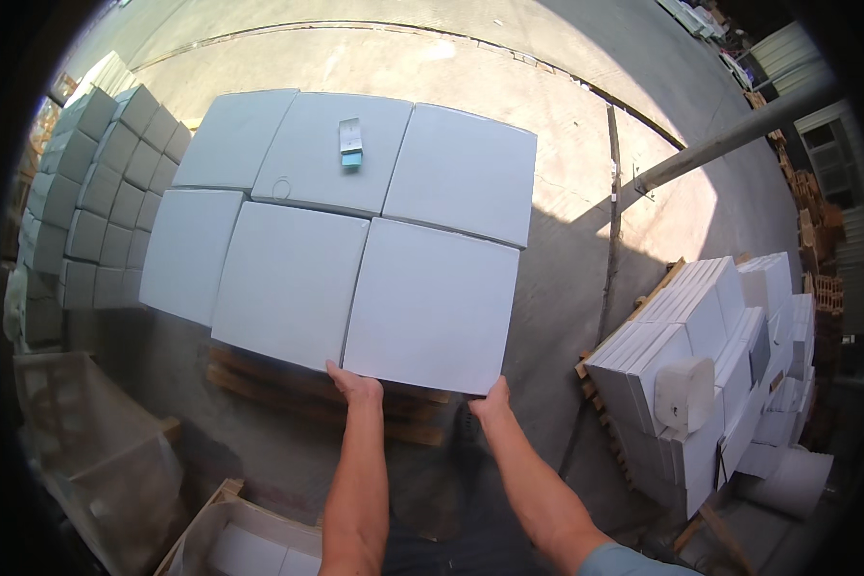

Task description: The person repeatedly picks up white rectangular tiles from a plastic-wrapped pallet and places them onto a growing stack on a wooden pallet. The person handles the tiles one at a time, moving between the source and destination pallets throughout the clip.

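Both arms reach forward to a white cardboard box (430,307) at the near right of a block of several like boxes. My left hand (357,383) grips its lower left corner, the thumb along the seam beside the neighbouring white box (288,278). At the near right corner, my right hand (492,401) grips with its thumb up against the edge. The fingers of both hands are mostly hidden below the box. On a box in the far row (312,144) lies a small white and teal packet (350,142).
A wooden pallet (326,389) shows under the block. Stacked boxes (106,192) stand at the left, above a plastic-lined bin (96,432). Flattened white cartons (662,326) fill a pallet at the right, near a slanting grey post (730,139). An open-topped container (206,538) sits near my left arm.
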`<action>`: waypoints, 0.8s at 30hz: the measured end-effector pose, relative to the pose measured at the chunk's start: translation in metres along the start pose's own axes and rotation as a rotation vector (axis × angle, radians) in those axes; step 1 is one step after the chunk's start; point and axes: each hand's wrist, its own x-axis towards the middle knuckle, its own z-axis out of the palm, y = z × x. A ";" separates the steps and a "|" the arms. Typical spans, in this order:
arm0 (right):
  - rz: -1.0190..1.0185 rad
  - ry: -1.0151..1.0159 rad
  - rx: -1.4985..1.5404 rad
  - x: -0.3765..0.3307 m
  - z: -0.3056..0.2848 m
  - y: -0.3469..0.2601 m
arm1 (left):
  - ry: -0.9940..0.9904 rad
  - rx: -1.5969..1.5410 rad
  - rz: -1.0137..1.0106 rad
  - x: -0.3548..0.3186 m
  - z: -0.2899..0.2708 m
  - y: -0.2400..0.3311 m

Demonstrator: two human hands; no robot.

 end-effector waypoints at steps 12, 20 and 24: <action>-0.211 0.048 -1.096 -0.037 -0.061 -0.041 | 0.039 1.042 -0.065 -0.036 -0.095 0.056; 0.044 -0.114 -1.315 -0.078 -0.189 -0.108 | 0.016 1.650 -0.369 -0.127 -0.226 0.113; 0.099 -0.098 -1.463 -0.076 -0.252 -0.142 | -0.013 1.516 -0.294 -0.144 -0.301 0.124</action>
